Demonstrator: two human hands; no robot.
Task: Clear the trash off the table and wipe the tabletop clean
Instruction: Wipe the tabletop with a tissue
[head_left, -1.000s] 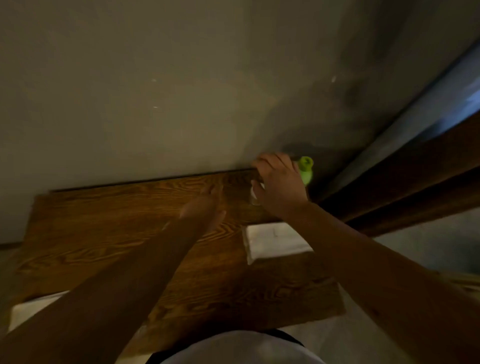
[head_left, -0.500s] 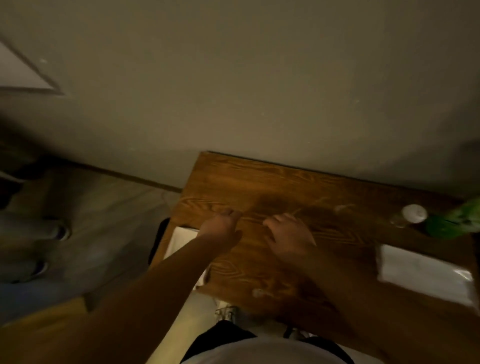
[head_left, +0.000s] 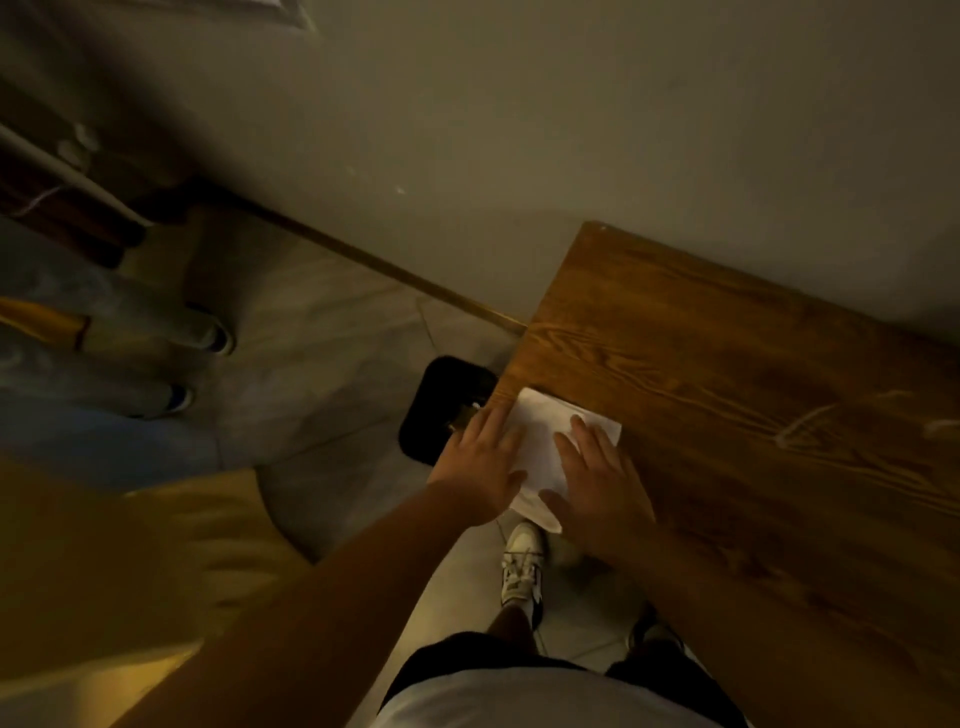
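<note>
White folded napkin (head_left: 545, 441) at wooden table (head_left: 727, 415) corner; left hand (head_left: 480, 465) and right hand (head_left: 597, 483) flat, spread, pressing it; tiled floor (head_left: 322, 364).

A pale wall (head_left: 519, 104) fills the top of the view, with a wooden skirting board (head_left: 374, 265) along its foot. The floor (head_left: 332, 353) is grey tile. At the left stand another person's legs in light trousers (head_left: 130, 322) and dark shoes (head_left: 179, 397). A white laced sneaker (head_left: 522, 566) rests on the tiles.
</note>
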